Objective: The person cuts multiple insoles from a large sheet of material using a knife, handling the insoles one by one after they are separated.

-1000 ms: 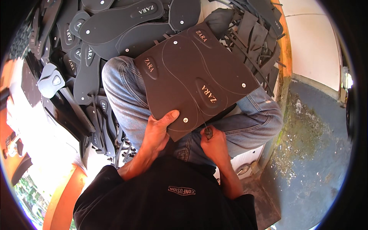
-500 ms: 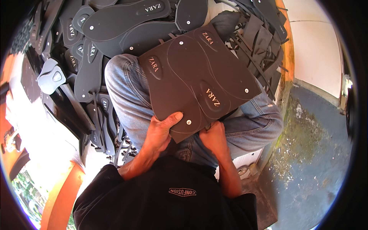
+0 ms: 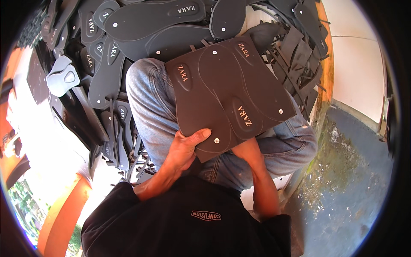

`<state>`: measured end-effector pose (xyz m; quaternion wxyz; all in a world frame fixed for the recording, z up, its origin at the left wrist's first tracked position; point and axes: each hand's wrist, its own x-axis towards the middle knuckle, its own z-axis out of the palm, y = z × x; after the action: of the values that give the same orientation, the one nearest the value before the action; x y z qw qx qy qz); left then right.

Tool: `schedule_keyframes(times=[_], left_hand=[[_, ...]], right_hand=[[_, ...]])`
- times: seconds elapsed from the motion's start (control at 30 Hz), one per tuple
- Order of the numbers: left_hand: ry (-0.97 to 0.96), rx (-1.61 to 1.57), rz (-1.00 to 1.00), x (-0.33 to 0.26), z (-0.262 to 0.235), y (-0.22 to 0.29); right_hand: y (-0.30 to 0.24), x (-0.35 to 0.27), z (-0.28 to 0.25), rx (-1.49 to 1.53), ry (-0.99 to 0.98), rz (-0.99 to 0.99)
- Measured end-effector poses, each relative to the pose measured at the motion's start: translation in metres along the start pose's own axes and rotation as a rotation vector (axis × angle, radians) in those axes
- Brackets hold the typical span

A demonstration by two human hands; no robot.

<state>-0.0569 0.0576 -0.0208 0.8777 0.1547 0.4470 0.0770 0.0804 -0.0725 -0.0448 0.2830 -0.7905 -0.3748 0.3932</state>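
A dark brown-black foam sheet [image 3: 205,92] lies tilted across my lap, with pressed insole outlines, raised oval heel pads with light lettering and small round white marks. My left hand [image 3: 185,147] grips its near left edge, thumb on top beside a white mark and fingers curled underneath. My right hand [image 3: 249,150] reaches under the near edge, right of the left hand. The sheet covers its fingers, so whether they hold anything is hidden. A curved line between outlines runs down the sheet toward the right hand.
Loose black insoles [image 3: 156,19] are heaped beyond my knees and to the left, with a grey insole piece [image 3: 63,77] among them. Dark cut strips and offcuts [image 3: 297,60] pile at the far right. A stained blue-grey floor [image 3: 342,171] lies to the right, below an orange-edged ledge [image 3: 324,55].
My right hand has slid farther under the sheet, so its fingers are now covered. The left hand keeps its grip. The whole view has shifted slightly, moving the scene rightward.
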Motion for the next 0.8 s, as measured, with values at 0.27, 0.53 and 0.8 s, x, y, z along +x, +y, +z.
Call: schedule_keyframes(times=[0.27, 0.53, 0.8], left_hand=[[-0.026, -0.039, -0.033, 0.001, -0.003, 0.001], [-0.014, -0.054, -0.057, 0.003, -0.003, 0.001], [-0.015, -0.09, -0.037, 0.001, 0.006, 0.001]], right_hand=[[0.011, 0.008, -0.006, -0.127, 0.014, -0.141], [-0.001, 0.033, 0.018, -0.192, 0.235, -0.213], [-0.006, 0.052, 0.034, -0.19, 0.317, -0.186]])
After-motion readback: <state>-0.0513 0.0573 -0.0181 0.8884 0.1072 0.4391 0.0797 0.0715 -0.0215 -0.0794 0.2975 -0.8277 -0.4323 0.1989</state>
